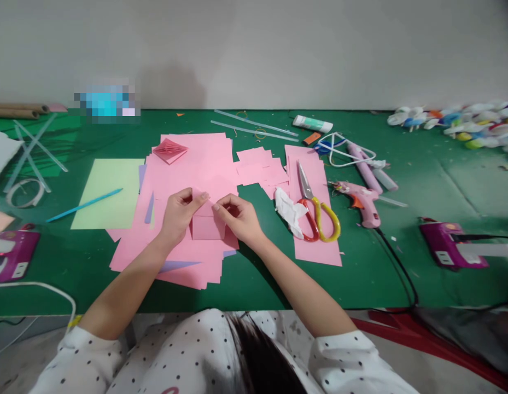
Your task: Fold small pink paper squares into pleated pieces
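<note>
Paper [208, 229], a small creased pink piece, sits between your fingertips: thumb and forefinger of your left hand [180, 214] clamp its upper left part, and those of your right hand [239, 219] clamp the right edge, probably to steady the fold from both sides. Right under your fingers, a pink stack [204, 158] seems to serve as a working surface. Just beyond your left fingers rests a pleated pink piece [170, 150], perhaps set there out of the way. Right of your right fingers, scissors [307, 192] lie handles toward you, likely for easy pick-up, on a narrower pink pile [317, 254]; farther right is a corded glue gun [362, 203]. Well beyond your fingers lies a white-and-green tube [313, 123].
</note>
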{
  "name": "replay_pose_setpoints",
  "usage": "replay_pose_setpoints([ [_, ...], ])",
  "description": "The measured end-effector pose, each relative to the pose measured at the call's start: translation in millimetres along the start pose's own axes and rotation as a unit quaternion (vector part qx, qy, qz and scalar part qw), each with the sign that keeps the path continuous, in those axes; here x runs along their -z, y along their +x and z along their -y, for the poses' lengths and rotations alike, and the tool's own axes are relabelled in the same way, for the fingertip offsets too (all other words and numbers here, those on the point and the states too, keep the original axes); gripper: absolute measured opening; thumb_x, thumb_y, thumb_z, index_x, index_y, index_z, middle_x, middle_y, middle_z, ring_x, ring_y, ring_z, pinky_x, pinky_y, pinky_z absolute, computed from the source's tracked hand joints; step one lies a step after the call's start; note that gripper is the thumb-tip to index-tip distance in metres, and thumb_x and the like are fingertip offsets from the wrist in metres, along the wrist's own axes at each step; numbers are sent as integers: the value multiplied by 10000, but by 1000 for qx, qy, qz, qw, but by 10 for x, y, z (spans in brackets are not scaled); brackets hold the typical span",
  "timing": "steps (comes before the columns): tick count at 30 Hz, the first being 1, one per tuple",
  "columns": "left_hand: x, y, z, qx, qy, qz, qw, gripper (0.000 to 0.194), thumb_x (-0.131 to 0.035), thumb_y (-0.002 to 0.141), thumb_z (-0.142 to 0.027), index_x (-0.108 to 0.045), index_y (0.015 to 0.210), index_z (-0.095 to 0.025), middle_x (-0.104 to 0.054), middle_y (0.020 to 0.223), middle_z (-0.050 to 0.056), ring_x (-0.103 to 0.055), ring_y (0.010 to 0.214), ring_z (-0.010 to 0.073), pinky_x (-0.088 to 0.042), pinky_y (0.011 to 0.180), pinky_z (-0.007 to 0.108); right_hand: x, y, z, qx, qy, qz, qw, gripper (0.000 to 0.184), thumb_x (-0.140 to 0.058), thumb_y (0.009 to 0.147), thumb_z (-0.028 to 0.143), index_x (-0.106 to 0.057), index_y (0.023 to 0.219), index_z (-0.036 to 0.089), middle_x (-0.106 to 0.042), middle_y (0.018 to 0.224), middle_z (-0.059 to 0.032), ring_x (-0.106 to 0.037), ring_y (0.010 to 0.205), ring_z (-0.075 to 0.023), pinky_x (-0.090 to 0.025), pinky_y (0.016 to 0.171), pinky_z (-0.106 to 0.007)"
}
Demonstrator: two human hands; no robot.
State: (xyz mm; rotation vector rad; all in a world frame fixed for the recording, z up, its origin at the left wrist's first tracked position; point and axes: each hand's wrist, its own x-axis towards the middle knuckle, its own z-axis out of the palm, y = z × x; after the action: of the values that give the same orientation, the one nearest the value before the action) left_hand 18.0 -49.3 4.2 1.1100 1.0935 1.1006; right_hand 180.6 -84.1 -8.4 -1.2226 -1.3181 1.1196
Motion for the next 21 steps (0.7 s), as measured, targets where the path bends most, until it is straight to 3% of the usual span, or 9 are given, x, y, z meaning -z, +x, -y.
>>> replay_pose_setpoints([
  [5, -11, 0, 17, -7, -19, -4, 1000, 272, -793, 771, -408, -666, 709, -175, -619, 721, -1, -536, 656, 104, -434, 620, 240, 7, 2, -5, -2, 22, -1, 1000, 284, -684, 833, 451, -606, 725, 200, -611, 672, 4, -522, 592, -119, -419, 571, -267],
  [11, 1, 6, 27, -17, -6, 7, 1000, 315, -814, 743, -395, -613, 639, -176, -625, 706, -6, -560, 684, 117, -454, 667, 251, -12, -3, -17, -3, 23, 23, 999, 259, -666, 836, 443, -620, 770, 196, -624, 695, 2, -532, 609, -118, -430, 585, -264],
  [21, 16, -12, 0, -39, 30, 13, 999, 230, -747, 817, -431, -742, 810, -201, -711, 859, 30, -611, 793, 150, -466, 742, 275, 5, 7, -19, -3, 25, 32, 999, 227, -659, 832, 409, -611, 755, 202, -600, 672, 11, -503, 591, -113, -407, 569, -262],
])
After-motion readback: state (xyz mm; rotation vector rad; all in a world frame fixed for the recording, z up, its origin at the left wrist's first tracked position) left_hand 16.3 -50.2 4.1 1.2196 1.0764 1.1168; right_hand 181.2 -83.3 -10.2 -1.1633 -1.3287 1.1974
